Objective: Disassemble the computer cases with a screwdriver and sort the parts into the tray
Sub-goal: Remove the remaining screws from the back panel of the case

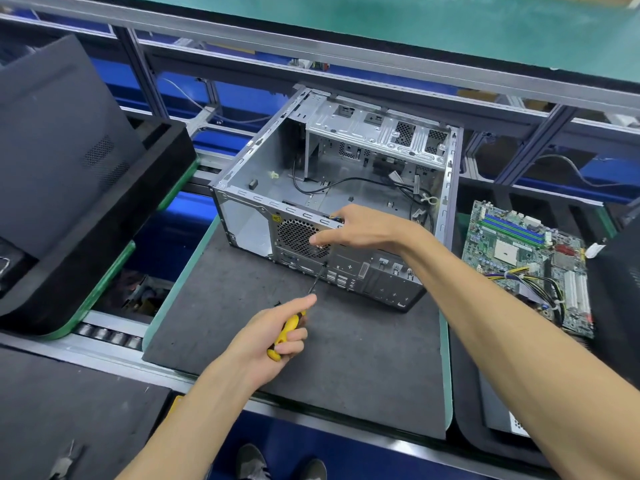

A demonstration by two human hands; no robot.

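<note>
Computer case [332, 188] on mat [242, 327] — motherboard [526, 258] just right, apart.

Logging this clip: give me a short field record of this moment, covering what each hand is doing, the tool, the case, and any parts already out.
left hand: grips the yellow screwdriver by its handle
screwdriver tip: at a point on the rear panel of the computer case, just below the fan grille
right hand: holds the top rear edge of the case, thumb on the grille
case: side open, mostly stripped, loose cables inside, on a dark mat
parts out: motherboard lying right of the case
</note>
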